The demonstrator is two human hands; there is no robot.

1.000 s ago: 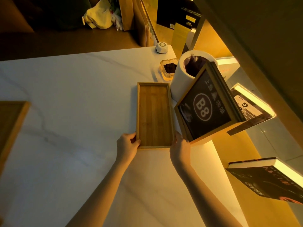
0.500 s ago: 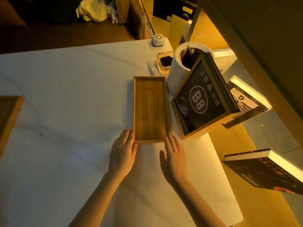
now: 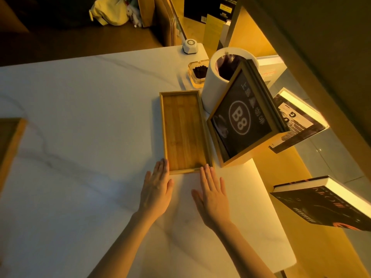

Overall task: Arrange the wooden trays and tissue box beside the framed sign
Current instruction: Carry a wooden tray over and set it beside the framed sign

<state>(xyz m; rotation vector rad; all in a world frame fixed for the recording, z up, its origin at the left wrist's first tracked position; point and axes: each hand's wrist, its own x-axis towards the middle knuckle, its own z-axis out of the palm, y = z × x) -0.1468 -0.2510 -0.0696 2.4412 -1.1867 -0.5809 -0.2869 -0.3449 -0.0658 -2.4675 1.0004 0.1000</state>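
Observation:
A long empty wooden tray point(image 3: 183, 131) lies flat on the white marble table point(image 3: 80, 137), right beside the dark framed sign marked B8 point(image 3: 244, 119), which leans at the table's right edge. My left hand point(image 3: 155, 189) rests flat on the table, fingers together, fingertips touching the tray's near left corner. My right hand point(image 3: 212, 194) lies flat with fingers spread, fingertips at the tray's near right corner. Neither hand holds anything. A second wooden tray point(image 3: 10, 141) shows partly at the far left edge. No tissue box is in view.
Behind the sign stands a white cylindrical bin point(image 3: 216, 83) with a dark liner. A glass ashtray point(image 3: 198, 73) and a small white device point(image 3: 189, 46) sit near the table's far right corner. Books point(image 3: 325, 203) lie on lit shelves to the right.
Both hands let go of the tray's near corners and flattened onto the table just in front of it. The tray stays beside the sign.

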